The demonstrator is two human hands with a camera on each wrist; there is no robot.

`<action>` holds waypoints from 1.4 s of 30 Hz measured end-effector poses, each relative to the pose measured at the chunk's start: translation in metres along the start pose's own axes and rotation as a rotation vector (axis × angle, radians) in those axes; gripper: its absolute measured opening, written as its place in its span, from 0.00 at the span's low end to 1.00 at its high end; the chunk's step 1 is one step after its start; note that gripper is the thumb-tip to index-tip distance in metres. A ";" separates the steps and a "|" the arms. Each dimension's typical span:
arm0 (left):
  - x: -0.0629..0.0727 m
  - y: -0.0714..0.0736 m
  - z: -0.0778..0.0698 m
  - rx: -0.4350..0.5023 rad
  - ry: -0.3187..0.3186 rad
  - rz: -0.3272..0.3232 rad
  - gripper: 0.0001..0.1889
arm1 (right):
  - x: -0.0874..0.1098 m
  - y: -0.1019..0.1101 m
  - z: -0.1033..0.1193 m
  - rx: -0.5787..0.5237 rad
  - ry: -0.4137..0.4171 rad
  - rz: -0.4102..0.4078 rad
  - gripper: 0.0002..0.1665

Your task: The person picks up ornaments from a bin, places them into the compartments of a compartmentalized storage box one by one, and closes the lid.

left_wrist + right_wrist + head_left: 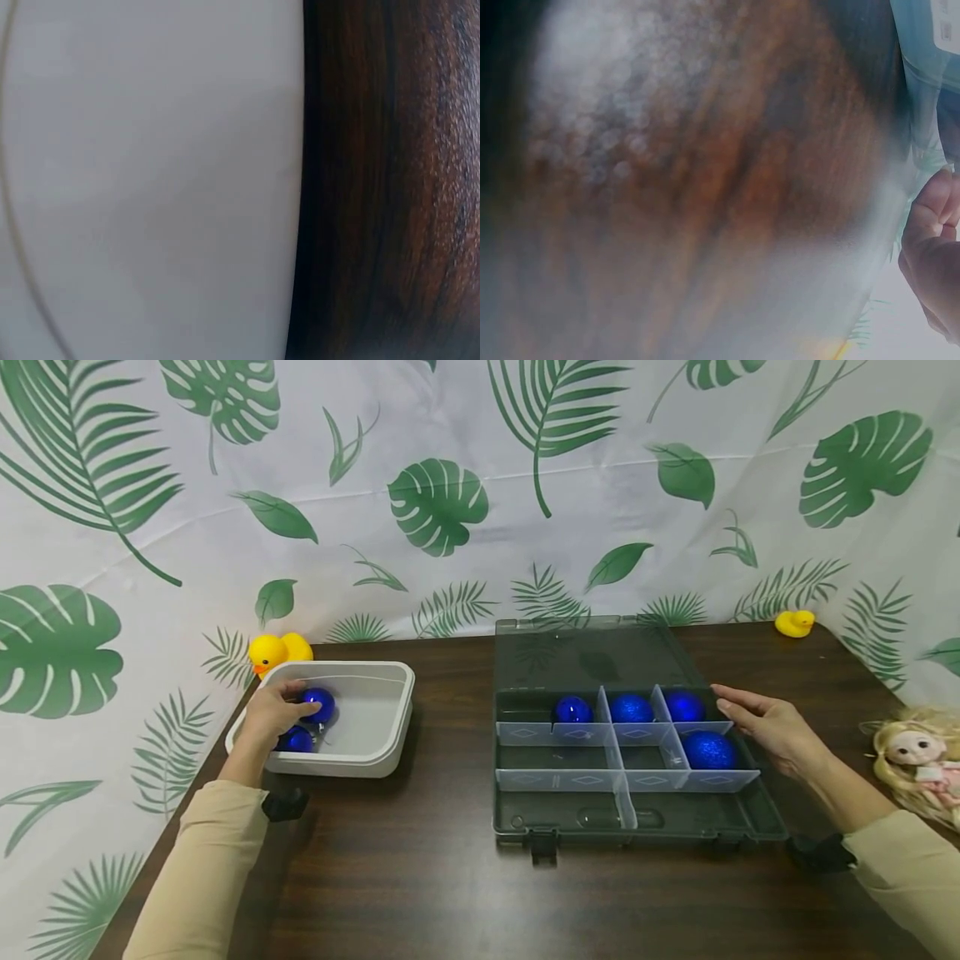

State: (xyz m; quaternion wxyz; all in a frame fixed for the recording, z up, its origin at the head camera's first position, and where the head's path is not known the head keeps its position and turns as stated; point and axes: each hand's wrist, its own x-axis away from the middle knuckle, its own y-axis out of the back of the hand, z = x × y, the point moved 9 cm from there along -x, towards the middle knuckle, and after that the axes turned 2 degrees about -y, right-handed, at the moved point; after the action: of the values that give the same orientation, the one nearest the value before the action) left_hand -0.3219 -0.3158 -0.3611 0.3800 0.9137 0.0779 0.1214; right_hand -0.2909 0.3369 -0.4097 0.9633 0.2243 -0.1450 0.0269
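Note:
My left hand (pixel 273 710) reaches into a white plastic bin (pixel 390 760) and grips a shiny blue Christmas ball (pixel 321 702) between thumb and fingers. Below it in the bin lies another blue ball (pixel 296 740), partly covered by the hand. At the right, my right hand (pixel 776 731) pinches the side rim of a dark translucent organizer box (pixel 570 814) near its back corner. Three blue balls sit in the box's back row, one of them a glittery ball (pixel 632 708). A larger glittery ball (pixel 708 750) fills the right middle compartment.
Clear dividers (pixel 555 781) split the box, whose lid (pixel 585 652) lies open behind it. A yellow rubber duck (pixel 281 649) stands behind the bin, and a smaller duck (pixel 795 623) at the back right. By the right edge lies a blond doll (pixel 918 760). Leaf-print cloth (pixel 450 427) hangs behind the table.

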 end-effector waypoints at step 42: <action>0.078 -0.125 -0.226 0.512 -0.572 0.419 0.21 | 0.001 0.001 0.002 0.007 0.014 0.004 0.43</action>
State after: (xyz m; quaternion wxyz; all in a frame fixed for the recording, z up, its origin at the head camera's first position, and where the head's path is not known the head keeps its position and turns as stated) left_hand -0.3174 -0.0572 -0.2837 0.1146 0.9714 -0.1899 -0.0852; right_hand -0.2904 0.3370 -0.4075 0.9634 0.2273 -0.1388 0.0310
